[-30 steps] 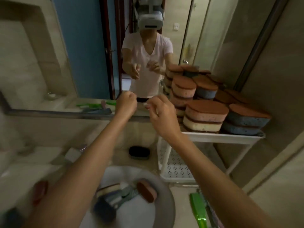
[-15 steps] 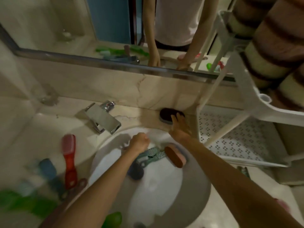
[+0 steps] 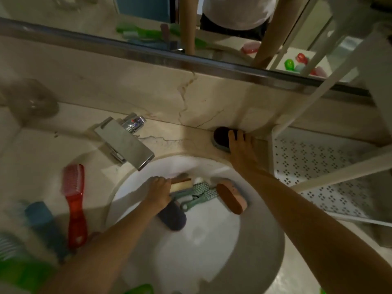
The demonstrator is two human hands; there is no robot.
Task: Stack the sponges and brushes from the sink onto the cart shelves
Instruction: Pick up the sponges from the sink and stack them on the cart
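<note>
In the white sink (image 3: 212, 240) lie a cream sponge with a brown top (image 3: 181, 184), two teal brushes (image 3: 199, 195), a pink sponge with a brown top (image 3: 231, 198) and a dark blue sponge (image 3: 172, 216). My left hand (image 3: 158, 193) grips the cream sponge at its left end. My right hand (image 3: 240, 149) lies over a dark sponge (image 3: 220, 135) on the counter behind the sink, fingers over its right side. The white cart's perforated lower shelf (image 3: 318, 166) is just right of that hand.
A chrome tap (image 3: 125, 141) juts over the sink's back left. A red brush (image 3: 74, 198), a blue brush (image 3: 42, 221) and blurred green items lie on the counter at left. White cart legs (image 3: 331, 77) cross the upper right. A mirror (image 3: 148, 24) runs along the back.
My head has dropped from the cart's sponge stack towards the sink. Both hands came down: the left reached the cream sponge in the sink, the right moved onto the dark sponge on the counter.
</note>
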